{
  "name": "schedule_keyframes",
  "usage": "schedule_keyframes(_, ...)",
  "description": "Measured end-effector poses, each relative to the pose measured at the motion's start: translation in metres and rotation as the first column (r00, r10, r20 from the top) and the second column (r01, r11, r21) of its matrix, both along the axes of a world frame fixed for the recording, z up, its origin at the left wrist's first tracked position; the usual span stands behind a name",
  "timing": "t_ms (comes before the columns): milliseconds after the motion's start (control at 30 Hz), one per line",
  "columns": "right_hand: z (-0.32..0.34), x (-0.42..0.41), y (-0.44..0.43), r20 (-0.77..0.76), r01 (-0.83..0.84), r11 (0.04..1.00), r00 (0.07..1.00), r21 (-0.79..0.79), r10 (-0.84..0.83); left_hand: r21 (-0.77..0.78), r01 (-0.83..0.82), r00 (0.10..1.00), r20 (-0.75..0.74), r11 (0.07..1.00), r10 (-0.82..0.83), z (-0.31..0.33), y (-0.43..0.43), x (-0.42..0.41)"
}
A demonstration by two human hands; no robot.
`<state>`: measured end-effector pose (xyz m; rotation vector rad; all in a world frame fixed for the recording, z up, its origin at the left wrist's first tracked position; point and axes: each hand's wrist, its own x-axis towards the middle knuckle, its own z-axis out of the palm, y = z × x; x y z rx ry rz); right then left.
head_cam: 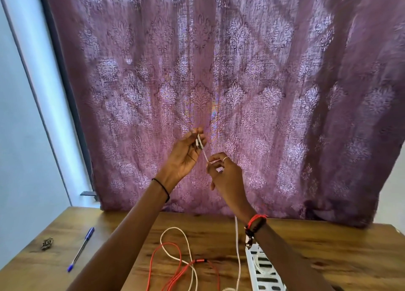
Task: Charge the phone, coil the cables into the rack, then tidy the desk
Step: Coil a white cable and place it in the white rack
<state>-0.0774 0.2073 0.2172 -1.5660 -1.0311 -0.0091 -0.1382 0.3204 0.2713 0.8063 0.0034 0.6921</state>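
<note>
The left hand [186, 152] was raised before the patterned purple curtain [274, 89], its fingertips curled round the plug ends of a thin white cable [237, 244]. Just beside it, the right hand [228, 176] pinched the same cable between thumb and forefinger; from there the cable hung down to the wooden surface [328, 249]. On the surface lay a looped red cable [168, 243], a white slotted rack [263, 273] and, well apart at the left, a blue ballpoint pen [81, 248].
</note>
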Motion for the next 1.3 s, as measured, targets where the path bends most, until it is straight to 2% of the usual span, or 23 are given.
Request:
schedule_keyframes(100,0.000,-0.002,-0.003,0.051,0.012,0.998,0.999,-0.068,-0.008,0.232,-0.129,0.988,-0.050,0.964,0.145,-0.007,-0.001,0.004)
schedule_keyframes(200,0.007,-0.005,-0.011,0.157,0.075,0.981,0.987,-0.181,-0.046,0.502,-0.228,0.946,-0.087,0.834,0.311,-0.012,0.001,0.006)
schedule_keyframes(333,0.016,-0.004,-0.021,0.279,0.152,0.948,0.958,-0.279,-0.071,0.786,-0.242,0.853,-0.108,0.569,0.511,-0.018,0.002,0.007)
schedule_keyframes(433,0.020,0.001,-0.023,0.332,0.110,0.956,0.943,-0.273,-0.014,0.936,-0.172,0.762,-0.072,0.308,0.644,-0.027,0.006,0.007)
schedule_keyframes(500,0.023,0.008,-0.024,0.368,0.099,0.961,0.930,-0.259,0.003,0.992,-0.075,0.685,-0.020,0.098,0.728,-0.035,0.009,0.009)
schedule_keyframes(533,0.025,0.011,-0.025,0.379,0.099,0.966,0.926,-0.239,-0.001,0.999,-0.027,0.649,-0.003,0.027,0.761,-0.038,0.007,0.010)
schedule_keyframes(567,0.027,0.016,-0.025,0.383,0.102,0.971,0.924,-0.215,-0.012,1.000,0.003,0.629,-0.007,0.007,0.777,-0.040,0.006,0.011)
schedule_keyframes(600,0.029,0.020,-0.026,0.382,0.106,0.976,0.924,-0.192,-0.025,0.999,0.012,0.640,-0.034,0.034,0.767,-0.040,0.002,0.010)
schedule_keyframes(767,0.039,0.039,-0.036,0.315,0.069,0.991,0.949,-0.113,-0.030,0.933,0.048,0.823,-0.239,0.356,0.516,-0.039,-0.013,0.003)
schedule_keyframes(833,0.039,0.047,-0.040,0.225,0.016,0.997,0.974,-0.073,0.001,0.859,0.090,0.874,-0.311,0.503,0.374,-0.034,-0.019,-0.001)
schedule_keyframes(900,0.037,0.052,-0.043,0.111,-0.047,0.999,0.993,-0.020,0.049,0.781,0.158,0.900,-0.366,0.605,0.237,-0.032,-0.020,-0.004)
schedule_keyframes(1067,0.038,0.055,-0.047,-0.060,-0.152,0.987,0.986,0.054,0.155,0.680,0.347,0.903,-0.428,0.646,-0.035,-0.030,-0.015,-0.007)
schedule_keyframes(1300,0.029,0.059,-0.035,-0.335,-0.165,0.968,0.916,0.187,0.221,0.326,0.353,0.925,-0.263,0.877,-0.275,-0.031,-0.021,-0.002)
